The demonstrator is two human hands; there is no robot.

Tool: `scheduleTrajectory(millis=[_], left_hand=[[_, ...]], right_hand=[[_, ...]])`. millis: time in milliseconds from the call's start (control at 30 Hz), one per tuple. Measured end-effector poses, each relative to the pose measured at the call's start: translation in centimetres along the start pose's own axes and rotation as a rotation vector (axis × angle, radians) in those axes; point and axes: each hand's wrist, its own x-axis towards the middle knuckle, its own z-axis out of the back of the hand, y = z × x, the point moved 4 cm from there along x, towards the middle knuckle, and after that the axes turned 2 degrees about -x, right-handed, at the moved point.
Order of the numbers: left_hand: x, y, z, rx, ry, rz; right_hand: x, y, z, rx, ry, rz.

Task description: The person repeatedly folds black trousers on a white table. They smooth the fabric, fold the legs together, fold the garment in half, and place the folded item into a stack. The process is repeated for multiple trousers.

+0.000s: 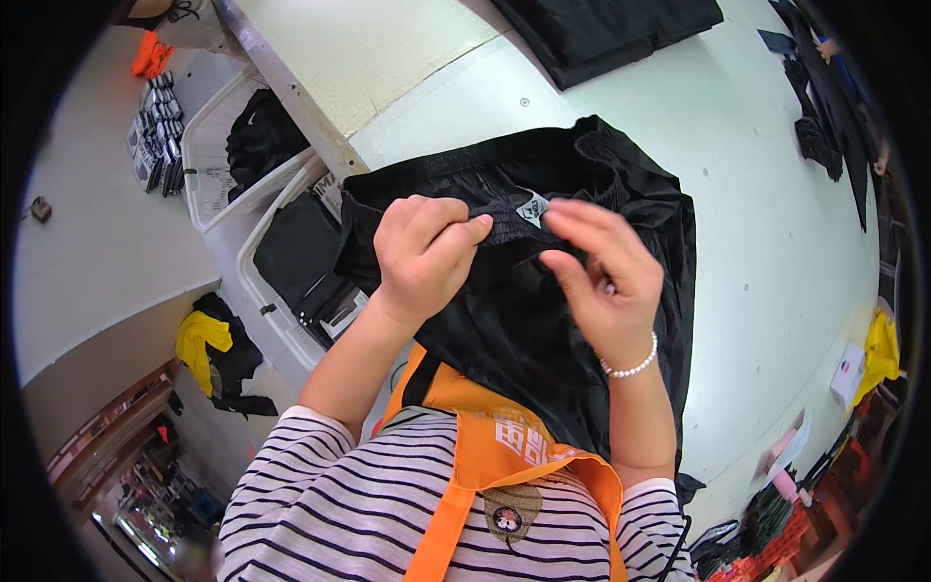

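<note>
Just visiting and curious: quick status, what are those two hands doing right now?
Left hand pinching waistband of black shorts. Right hand open, fingertips at small label. Shorts lie on white table. Nothing in the way.

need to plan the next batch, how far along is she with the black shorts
Done: folded black garments lie stacked at the table's far edge. In hand: the left hand pinches the elastic waistband of the black shorts, and the right hand is at the small label. Left: this pair lies spread out, unfolded; more black garments fill the bins.
</note>
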Motion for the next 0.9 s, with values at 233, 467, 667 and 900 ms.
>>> scheduleTrajectory(millis=[233, 467, 667, 900], left_hand=[[0.0, -0.9, 0.7, -0.065, -0.036, -0.011], [-0.5, 3.9, 1.7, 0.044, 0.021, 0.396], [-0.2, 13.3, 1.7, 0.256, 0.122, 0.437], [2.9, 1.9, -17.1, 0.054, 0.789, 0.045]], right_hand=[[-1.6, 0.3, -0.4, -0.035, -0.05, 0.035], [-19.7, -10.3, 11.0, -0.331, -0.529, -0.602], [-47.2, -8.9, 23.5, -0.722, -0.227, -1.214], [-57.2, -9.0, 22.9, -0.57, -0.139, -1.389]])
